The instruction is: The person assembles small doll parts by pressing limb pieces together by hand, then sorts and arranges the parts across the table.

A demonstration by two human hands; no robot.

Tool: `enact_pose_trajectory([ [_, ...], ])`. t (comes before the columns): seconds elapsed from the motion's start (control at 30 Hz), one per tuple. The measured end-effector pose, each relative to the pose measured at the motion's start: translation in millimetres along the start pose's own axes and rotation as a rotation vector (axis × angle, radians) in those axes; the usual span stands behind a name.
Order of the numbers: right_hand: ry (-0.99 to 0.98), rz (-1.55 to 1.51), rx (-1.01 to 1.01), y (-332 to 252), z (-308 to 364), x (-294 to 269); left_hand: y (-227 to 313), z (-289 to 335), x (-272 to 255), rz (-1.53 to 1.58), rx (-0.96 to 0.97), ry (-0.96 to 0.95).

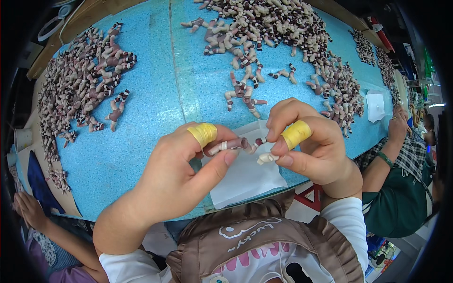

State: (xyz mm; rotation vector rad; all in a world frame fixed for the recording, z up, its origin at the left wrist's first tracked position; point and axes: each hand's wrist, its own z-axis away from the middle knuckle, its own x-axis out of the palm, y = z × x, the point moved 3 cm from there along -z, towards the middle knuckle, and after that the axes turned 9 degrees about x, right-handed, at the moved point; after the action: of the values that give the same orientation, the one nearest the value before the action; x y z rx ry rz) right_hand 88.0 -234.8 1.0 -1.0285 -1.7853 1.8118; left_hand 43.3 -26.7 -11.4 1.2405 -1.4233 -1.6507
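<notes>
My left hand [177,167] is closed, with thumb and fingers pinching a small mauve-and-cream doll body [234,144] whose hollow end faces right. Across from it, my right hand [318,148] pinches a small cream doll limb [267,159] between thumb and fingers. A dark-banded end [257,142] sits between the two hands; whether the pieces are joined there I cannot tell. Yellow tape wraps a finger on each hand. Below them a sheet of white paper [245,181] lies at the table's near edge.
Heaps of similar doll parts lie at the left [85,80], the far middle [269,23] and the right [337,89] of the blue table [155,94]. A few loose parts [245,94] lie beyond my hands. Other people's hands show at left [29,210] and right [398,125].
</notes>
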Motion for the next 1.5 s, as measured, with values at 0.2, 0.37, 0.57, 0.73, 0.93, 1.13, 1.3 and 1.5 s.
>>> enact_pose_trajectory([
  [0.2,0.075,0.038,-0.014,1,0,2,2,0,3,0.101,-0.012,-0.022],
  [0.37,0.105,0.094,-0.001,0,-3,7,4,1,1,0.059,0.073,-0.031],
  [0.57,0.116,0.319,-0.099,-7,-2,12,3,-1,2,-0.069,0.194,0.042],
  [0.73,0.151,0.413,-0.138,-8,-1,16,7,1,4,-0.185,0.286,0.066],
  [0.93,0.16,0.507,-0.216,-12,-1,18,7,1,5,-0.118,0.273,0.088],
  [1.13,0.118,0.332,-0.149,-5,-1,21,8,0,6,-0.235,0.388,0.06],
  [1.3,0.165,0.403,-0.217,-9,0,20,9,1,10,-0.208,0.394,0.08],
  [1.5,0.2,0.272,-0.222,-12,-1,16,16,-3,0,-0.319,0.546,0.099],
])
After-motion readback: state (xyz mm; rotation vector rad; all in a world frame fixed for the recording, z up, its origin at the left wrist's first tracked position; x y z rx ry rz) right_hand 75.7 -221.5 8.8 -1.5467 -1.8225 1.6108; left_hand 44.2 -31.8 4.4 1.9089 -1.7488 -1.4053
